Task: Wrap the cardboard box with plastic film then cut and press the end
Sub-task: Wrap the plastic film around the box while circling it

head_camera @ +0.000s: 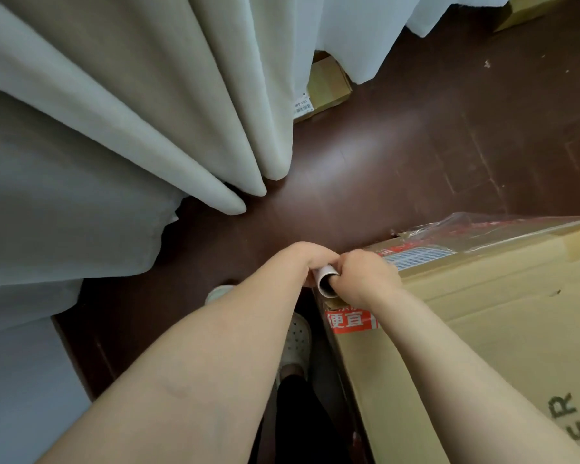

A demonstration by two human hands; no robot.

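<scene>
A large cardboard box fills the lower right, with a red label on its near corner. Clear plastic film lies crumpled along its far top edge. At the box's near-left corner both hands hold a roll of film with a white cardboard core. My left hand grips the roll from the left. My right hand grips it from the right, with fingers tucked into the open end of the core. Most of the roll is hidden by the hands.
Pale curtains hang over the left and top, down to the dark brown floor. A small cardboard box sits behind the curtain hem, another at the top right. My shoes stand beside the big box.
</scene>
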